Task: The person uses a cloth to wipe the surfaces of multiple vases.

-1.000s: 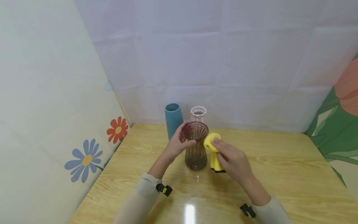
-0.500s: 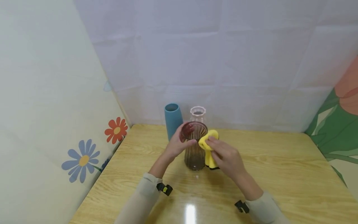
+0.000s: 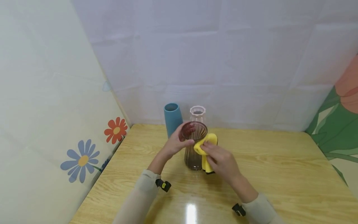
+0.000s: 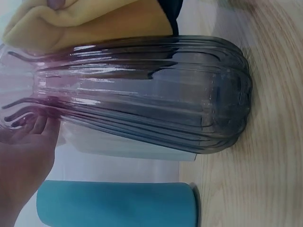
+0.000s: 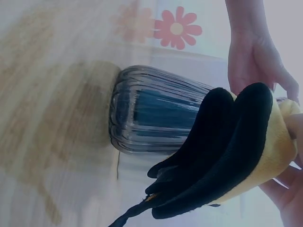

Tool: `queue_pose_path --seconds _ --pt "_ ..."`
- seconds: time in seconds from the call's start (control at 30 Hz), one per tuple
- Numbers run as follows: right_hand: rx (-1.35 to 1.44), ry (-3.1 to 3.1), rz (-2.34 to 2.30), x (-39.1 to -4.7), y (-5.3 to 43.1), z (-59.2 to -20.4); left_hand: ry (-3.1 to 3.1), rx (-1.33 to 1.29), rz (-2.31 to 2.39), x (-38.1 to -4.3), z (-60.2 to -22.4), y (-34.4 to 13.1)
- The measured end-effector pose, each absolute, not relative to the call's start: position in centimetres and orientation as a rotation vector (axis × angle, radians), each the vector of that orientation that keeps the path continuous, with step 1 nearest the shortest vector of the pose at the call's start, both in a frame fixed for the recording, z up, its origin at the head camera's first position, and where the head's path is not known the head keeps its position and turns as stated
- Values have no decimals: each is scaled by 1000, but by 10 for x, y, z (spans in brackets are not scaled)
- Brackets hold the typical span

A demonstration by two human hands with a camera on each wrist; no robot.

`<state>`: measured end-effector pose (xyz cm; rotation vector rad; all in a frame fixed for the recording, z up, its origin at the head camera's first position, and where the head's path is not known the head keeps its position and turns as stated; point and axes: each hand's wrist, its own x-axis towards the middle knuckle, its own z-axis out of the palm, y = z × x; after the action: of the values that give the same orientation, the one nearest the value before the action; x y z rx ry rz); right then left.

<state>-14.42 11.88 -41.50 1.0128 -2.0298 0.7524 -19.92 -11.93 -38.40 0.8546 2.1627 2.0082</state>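
A ribbed glass vase (image 3: 192,159), purplish at the flared mouth and smoky grey below, stands upright on the wooden table. My left hand (image 3: 174,145) grips its neck just under the rim from the left, thumb in front. In the left wrist view the vase (image 4: 156,99) shows its full ribbed side down to the base. My right hand (image 3: 222,160) pinches a folded yellow cloth (image 3: 211,140) against the right side of the neck. The cloth's black side (image 5: 227,137) hides the upper vase in the right wrist view, where the right fingers are mostly out of sight.
Behind the left hand stands a matte teal vase (image 3: 172,119). A paler glass vase with a scalloped pinkish rim (image 3: 198,110) is just behind the ribbed one. The wooden table (image 3: 274,165) meets a white cloth backdrop (image 3: 251,77) at the rear. A flower-printed sheet hangs at left.
My right hand has moved left with the yellow cloth, from the vase's right edge in over the front of its neck. The left hand keeps its grip and the vase stays about in place.
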Motion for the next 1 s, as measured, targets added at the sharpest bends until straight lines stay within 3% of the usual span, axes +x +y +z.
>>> queue_pose_path --seconds 1.0 --pt "996 -2259 650 -125 103 -441 2022 933 1908 -220 -388 -135"
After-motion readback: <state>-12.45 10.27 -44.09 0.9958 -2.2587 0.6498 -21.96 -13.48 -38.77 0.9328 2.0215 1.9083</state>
